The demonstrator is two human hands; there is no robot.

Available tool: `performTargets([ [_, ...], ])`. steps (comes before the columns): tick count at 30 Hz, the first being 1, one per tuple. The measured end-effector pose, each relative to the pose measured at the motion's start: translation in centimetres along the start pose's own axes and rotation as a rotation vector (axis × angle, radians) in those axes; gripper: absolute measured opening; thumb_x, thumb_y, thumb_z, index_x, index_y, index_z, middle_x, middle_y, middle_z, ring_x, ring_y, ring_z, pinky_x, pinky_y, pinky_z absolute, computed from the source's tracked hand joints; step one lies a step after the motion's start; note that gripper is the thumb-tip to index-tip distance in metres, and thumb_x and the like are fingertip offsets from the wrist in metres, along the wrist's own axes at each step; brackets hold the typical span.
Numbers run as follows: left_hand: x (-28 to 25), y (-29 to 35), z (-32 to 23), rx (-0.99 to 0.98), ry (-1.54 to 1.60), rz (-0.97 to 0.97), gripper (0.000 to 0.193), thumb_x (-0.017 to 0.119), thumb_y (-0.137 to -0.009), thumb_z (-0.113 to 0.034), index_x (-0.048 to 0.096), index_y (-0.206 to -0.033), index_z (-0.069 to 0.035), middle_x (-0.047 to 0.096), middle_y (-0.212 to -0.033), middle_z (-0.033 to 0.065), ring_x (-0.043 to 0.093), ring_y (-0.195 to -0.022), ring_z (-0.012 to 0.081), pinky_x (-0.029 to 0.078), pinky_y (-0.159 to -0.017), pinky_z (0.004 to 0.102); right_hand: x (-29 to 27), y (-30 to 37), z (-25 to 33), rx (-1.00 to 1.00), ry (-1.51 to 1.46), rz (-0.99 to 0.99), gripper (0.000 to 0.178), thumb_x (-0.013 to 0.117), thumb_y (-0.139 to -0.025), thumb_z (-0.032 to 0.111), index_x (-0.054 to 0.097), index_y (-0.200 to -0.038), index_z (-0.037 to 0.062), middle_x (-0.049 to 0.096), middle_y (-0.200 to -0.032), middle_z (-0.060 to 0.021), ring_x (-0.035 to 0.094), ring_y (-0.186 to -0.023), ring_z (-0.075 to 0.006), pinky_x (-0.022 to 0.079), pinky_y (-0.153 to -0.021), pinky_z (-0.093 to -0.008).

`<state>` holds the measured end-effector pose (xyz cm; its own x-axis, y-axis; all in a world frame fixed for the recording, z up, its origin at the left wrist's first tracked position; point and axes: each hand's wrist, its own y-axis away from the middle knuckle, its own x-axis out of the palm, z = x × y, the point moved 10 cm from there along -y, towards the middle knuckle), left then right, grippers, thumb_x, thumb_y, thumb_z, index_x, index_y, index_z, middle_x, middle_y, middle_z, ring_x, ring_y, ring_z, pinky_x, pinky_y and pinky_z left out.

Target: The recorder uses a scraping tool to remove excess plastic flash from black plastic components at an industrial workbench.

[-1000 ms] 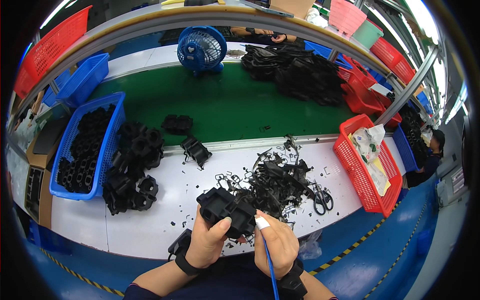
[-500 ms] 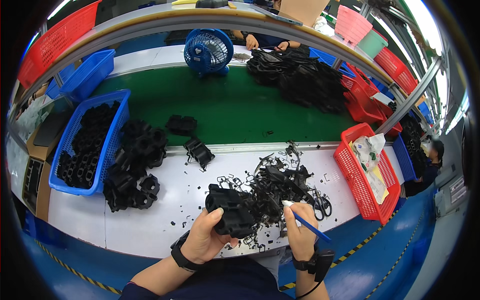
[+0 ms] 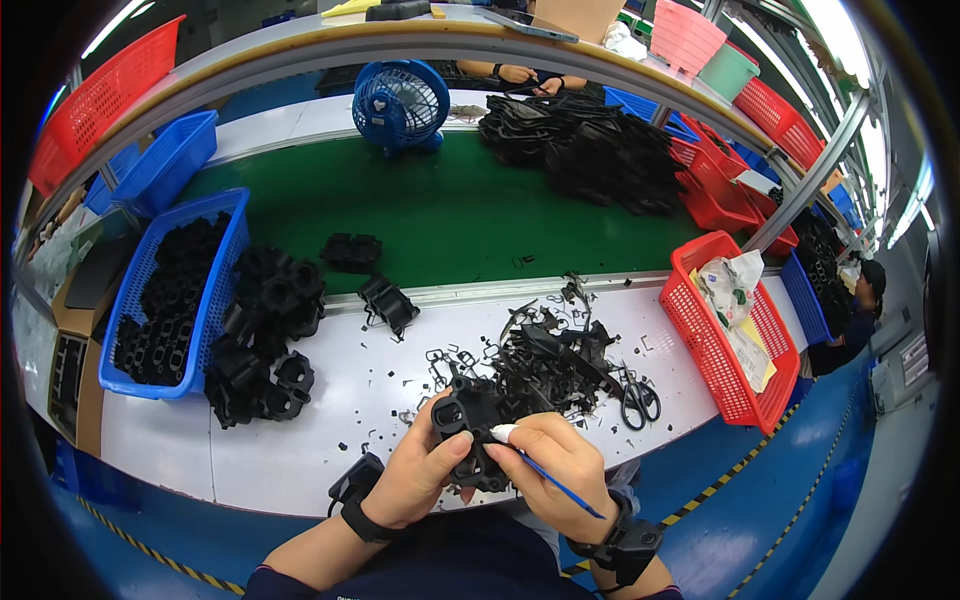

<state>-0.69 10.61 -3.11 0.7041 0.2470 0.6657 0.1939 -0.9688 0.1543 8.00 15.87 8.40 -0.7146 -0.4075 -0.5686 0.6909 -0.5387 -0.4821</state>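
Observation:
My left hand [image 3: 425, 468] grips a black moulded part [image 3: 465, 410] with round openings, held above the near edge of the white worktable [image 3: 290, 465]. My right hand [image 3: 560, 475] is closed around a slim blue pen-like tool [image 3: 560, 484] with a white end. That white end meets the side of the part; the exact contact is hidden by my fingers. Just beyond lies a heap of black scraps [image 3: 555, 365], with black-handled scissors [image 3: 638, 400] at its right. Similar black parts [image 3: 265, 330] are piled to the left.
A blue basket [image 3: 112, 375] of black parts stands left, a red basket [image 3: 690, 330] with papers and plastic right. Across the green surface [image 3: 300, 190] are a blue fan [image 3: 400, 105] and a black heap [image 3: 600, 150]. Another person's hands [image 3: 530, 78] show beyond; a shelf rail [image 3: 440, 38] crosses overhead.
My right hand has moved left and brought the tool from beside the scraps to the black part. The part has been turned in my left hand. The view has shifted slightly.

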Motion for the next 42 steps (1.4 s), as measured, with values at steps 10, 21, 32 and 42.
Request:
performTargets([
  [10, 0.0, -0.2, -0.1, -0.013, 0.266, 0.127, 0.065, 0.049, -0.092, -0.032, 0.018, -0.144, -0.009, 0.049, -0.120, 0.0090, 0.055, -0.103, 0.0213, 0.046, -0.087, 0.0360, -3.1, 2.7, -5.9, 0.410, -0.229, -0.202, 0.008, 0.057, -0.088, 0.004, 0.060, -0.089, -0.0032, 0.058, -0.072, -0.0052, 0.054, -0.058, -0.0071, 0.042, -0.051, -0.0198],
  [21, 0.6, 0.2, -0.9, -0.015, 0.234, 0.178, 0.073, 0.055, -0.088, -0.024, 0.012, -0.146, -0.012, 0.036, -0.135, 0.0069, 0.041, -0.121, 0.0193, 0.036, -0.101, 0.0395, -2.3, 3.2, -4.6, 0.360, -0.368, -0.194, 0.013, 0.060, -0.084, -0.001, 0.059, -0.096, -0.0061, 0.062, -0.085, -0.0108, 0.061, -0.067, -0.0112, 0.049, -0.059, -0.0218],
  [32, 0.8, 0.7, -2.5, 0.170, -0.099, 0.099, 0.077, 0.061, -0.082, -0.013, 0.017, -0.145, -0.008, 0.037, -0.136, 0.0112, 0.038, -0.124, 0.0189, 0.027, -0.105, 0.0334, -1.8, 2.5, -2.5, 0.228, -0.197, -0.050, 0.010, 0.063, -0.080, -0.002, 0.063, -0.090, -0.0044, 0.061, -0.087, -0.0116, 0.056, -0.063, -0.0116, 0.044, -0.055, -0.0221],
  [42, 0.8, 1.1, -3.1, 0.242, -0.237, 0.133, 0.077, 0.062, -0.082, -0.014, 0.017, -0.145, -0.007, 0.035, -0.138, 0.0113, 0.037, -0.126, 0.0192, 0.027, -0.106, 0.0332, -0.5, 1.8, -1.0, 0.171, -0.184, 0.011, 0.011, 0.066, -0.078, -0.002, 0.064, -0.089, -0.0030, 0.061, -0.083, -0.0120, 0.057, -0.066, -0.0147, 0.044, -0.057, -0.0246],
])
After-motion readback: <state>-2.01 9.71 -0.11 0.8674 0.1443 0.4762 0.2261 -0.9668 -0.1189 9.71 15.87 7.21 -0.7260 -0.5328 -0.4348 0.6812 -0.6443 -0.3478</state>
